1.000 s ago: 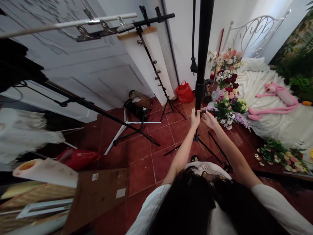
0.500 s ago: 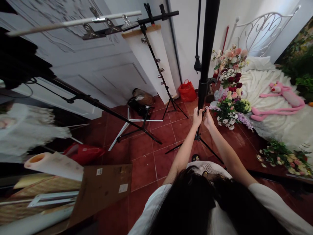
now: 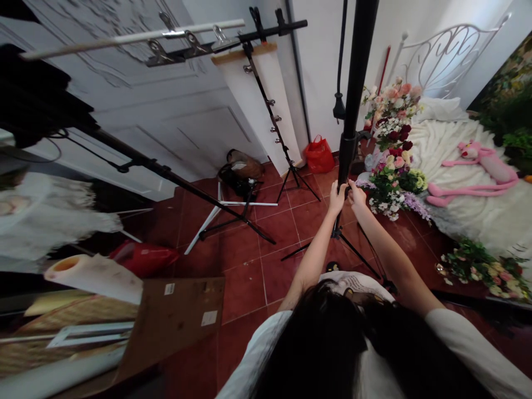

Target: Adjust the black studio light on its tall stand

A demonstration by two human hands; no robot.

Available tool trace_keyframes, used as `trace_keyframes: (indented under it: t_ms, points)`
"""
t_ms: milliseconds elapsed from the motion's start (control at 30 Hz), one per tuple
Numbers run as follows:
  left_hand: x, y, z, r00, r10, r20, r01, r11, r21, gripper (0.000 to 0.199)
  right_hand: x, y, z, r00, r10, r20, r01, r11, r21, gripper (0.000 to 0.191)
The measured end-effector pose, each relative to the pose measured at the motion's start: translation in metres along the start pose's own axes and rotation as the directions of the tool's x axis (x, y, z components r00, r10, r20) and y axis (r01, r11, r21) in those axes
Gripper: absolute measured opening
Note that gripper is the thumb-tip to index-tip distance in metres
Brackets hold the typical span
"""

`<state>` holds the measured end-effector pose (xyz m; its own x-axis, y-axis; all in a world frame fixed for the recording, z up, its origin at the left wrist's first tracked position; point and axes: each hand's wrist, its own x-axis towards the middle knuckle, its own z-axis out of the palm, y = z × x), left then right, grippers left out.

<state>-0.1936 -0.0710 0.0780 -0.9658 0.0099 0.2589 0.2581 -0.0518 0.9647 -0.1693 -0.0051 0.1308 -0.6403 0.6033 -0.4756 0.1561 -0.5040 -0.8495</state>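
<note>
A tall black stand rises in front of me, its tripod legs on the tiled floor. My left hand is wrapped round the pole from its left side, below a thicker collar. On the pole's right side, at about the same height, my right hand is closed at a small dark part, mostly hidden by the fingers. A black plug hangs on a cable just left of the pole, above my hands.
Flower bunches stand close to the right of my hands, beside a bed with a pink plush toy. Other tripod stands, a red bag and a cardboard box are farther left.
My right hand has turned and risen slightly, its fingers now higher against the pole. The upper pole appears shifted a little to the right. Thin cables now show beside my right forearm.
</note>
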Motion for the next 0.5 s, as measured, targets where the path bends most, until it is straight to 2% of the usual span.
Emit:
trace_keyframes:
  t_ms: [100, 167, 267, 333, 400, 433, 500]
  points:
    - [-0.001, 0.006, 0.001, 0.999, -0.017, 0.040, 0.018, 1.000, -0.022, 0.052, -0.006, 0.000, -0.025, 0.980, 0.031, 0.197, -0.040, 0.998, 0.043, 0.021]
    - [-0.005, 0.013, 0.002, 0.999, -0.031, 0.033, 0.031, 0.999, -0.012, 0.054, -0.011, 0.004, -0.050, 0.946, 0.035, 0.323, -0.045, 0.999, 0.023, 0.007]
    - [-0.021, 0.023, 0.005, 0.999, -0.030, -0.038, 0.033, 0.997, 0.076, 0.053, -0.020, 0.009, -0.092, 0.869, 0.079, 0.488, -0.051, 0.996, -0.070, 0.011]
    - [-0.040, 0.025, 0.007, 0.995, -0.016, -0.101, 0.034, 0.983, 0.180, 0.051, -0.025, 0.012, -0.122, 0.834, 0.101, 0.542, -0.033, 0.991, -0.133, 0.017]
    - [-0.064, 0.020, 0.011, 0.989, -0.047, -0.140, 0.086, 0.953, 0.289, 0.057, -0.031, 0.014, -0.151, 0.819, 0.099, 0.565, -0.018, 0.989, -0.147, 0.022]
    - [-0.077, 0.015, 0.013, 0.983, -0.101, -0.152, 0.147, 0.930, 0.336, 0.064, -0.034, 0.015, -0.166, 0.831, 0.092, 0.549, -0.014, 0.989, -0.144, 0.024]
    - [-0.102, 0.001, 0.020, 0.950, -0.285, -0.128, 0.312, 0.861, 0.401, 0.072, -0.040, 0.017, -0.196, 0.868, 0.090, 0.488, -0.023, 0.990, -0.141, 0.027]
